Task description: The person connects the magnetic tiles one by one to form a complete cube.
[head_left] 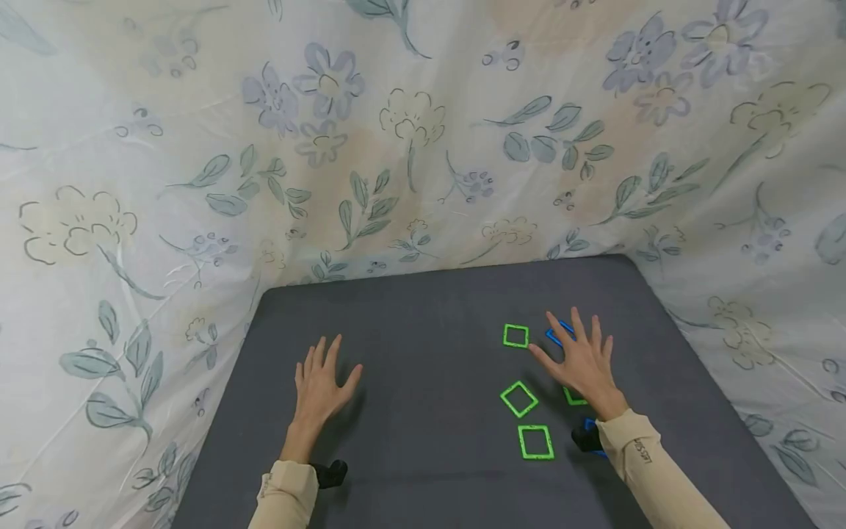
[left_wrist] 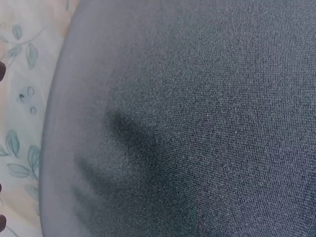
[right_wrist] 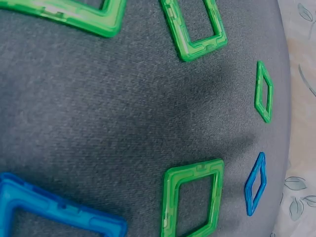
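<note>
My left hand (head_left: 322, 375) lies flat on the dark grey mat (head_left: 423, 353) with its fingers spread, holding nothing. My right hand (head_left: 579, 351) also lies flat and spread, among square magnetic frames. Its fingertips reach a blue frame (head_left: 559, 335) (right_wrist: 256, 183), and its palm partly covers a green frame (head_left: 573, 398) (right_wrist: 192, 197). Three more green frames lie to its left: a far one (head_left: 515, 336) (right_wrist: 263, 91), a middle one (head_left: 518, 399) (right_wrist: 195, 27) and a near one (head_left: 535, 442) (right_wrist: 64, 12). Another blue frame (head_left: 590, 425) (right_wrist: 54, 207) sits under the right wrist. Neither wrist view shows a hand.
A floral cloth (head_left: 410, 132) rises behind the mat and drapes down both sides. The left wrist view holds only bare mat (left_wrist: 207, 108) and a strip of that cloth (left_wrist: 19, 98). Small black wrist cameras (head_left: 330, 472) sit at both cuffs.
</note>
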### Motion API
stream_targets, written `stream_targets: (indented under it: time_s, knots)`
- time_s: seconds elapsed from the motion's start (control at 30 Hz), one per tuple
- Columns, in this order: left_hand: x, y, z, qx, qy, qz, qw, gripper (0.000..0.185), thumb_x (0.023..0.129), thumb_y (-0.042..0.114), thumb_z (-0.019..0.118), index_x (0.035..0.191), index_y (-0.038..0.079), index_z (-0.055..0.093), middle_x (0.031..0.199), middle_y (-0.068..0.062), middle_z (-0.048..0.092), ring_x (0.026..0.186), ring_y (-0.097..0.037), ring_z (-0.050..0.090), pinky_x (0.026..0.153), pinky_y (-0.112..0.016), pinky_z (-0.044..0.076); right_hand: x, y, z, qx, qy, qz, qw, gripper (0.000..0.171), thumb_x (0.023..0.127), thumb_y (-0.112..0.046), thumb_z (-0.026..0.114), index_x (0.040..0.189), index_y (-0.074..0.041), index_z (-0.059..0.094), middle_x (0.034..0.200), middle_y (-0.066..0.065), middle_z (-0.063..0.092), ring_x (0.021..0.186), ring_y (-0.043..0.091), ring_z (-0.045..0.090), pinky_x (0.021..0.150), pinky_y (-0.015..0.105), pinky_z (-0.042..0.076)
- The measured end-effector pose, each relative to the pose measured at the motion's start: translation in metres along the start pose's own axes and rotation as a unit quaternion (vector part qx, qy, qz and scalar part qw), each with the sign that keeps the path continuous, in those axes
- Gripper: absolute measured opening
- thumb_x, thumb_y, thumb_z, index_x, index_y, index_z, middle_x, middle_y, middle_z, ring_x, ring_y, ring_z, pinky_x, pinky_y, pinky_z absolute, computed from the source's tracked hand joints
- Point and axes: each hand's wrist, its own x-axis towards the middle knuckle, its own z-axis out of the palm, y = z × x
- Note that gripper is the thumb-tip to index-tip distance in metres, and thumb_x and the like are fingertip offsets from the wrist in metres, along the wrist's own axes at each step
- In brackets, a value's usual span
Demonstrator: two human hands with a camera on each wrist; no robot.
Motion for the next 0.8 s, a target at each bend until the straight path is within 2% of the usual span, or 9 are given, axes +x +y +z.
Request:
stream_targets:
  time_s: [0.3,0.43,0.8]
  knots:
    - [-0.001,0.006,-0.001,-0.005,-0.005,-0.001,1.0,0.079,0.097,0.045,0.065,0.161,0.014,0.032,0.166,-0.025,0.026,0.153,-0.051,0.021,0.119,-0.074,0.013,-0.007,0.005,-0.001,-0.006,0.002,-0.001,1.0,0.085,0.091,-0.063,0.065,0.16,-0.02,0.037,0.165,0.032,0.021,0.149,0.066,0.008,0.105,0.088,0.011]
    - [-0.001,0.011,0.003,-0.005,-0.003,0.003,1.0,0.079,0.096,0.045,0.066,0.161,0.014,0.032,0.166,-0.025,0.026,0.153,-0.051,0.023,0.119,-0.074,0.014,-0.012,0.008,-0.002,-0.009,0.003,-0.001,1.0,0.085,0.091,-0.064,0.064,0.159,-0.02,0.038,0.164,0.032,0.023,0.149,0.066,0.012,0.105,0.087,0.013]
    - [0.002,0.037,0.024,-0.041,0.02,0.048,0.9978,0.079,0.094,0.043,0.069,0.16,0.013,0.036,0.163,-0.025,0.033,0.15,-0.051,0.03,0.117,-0.073,0.022,-0.033,0.008,0.004,0.002,0.043,-0.039,0.998,0.082,0.088,-0.053,0.075,0.155,-0.018,0.046,0.157,0.033,0.037,0.144,0.064,0.027,0.103,0.085,0.023]
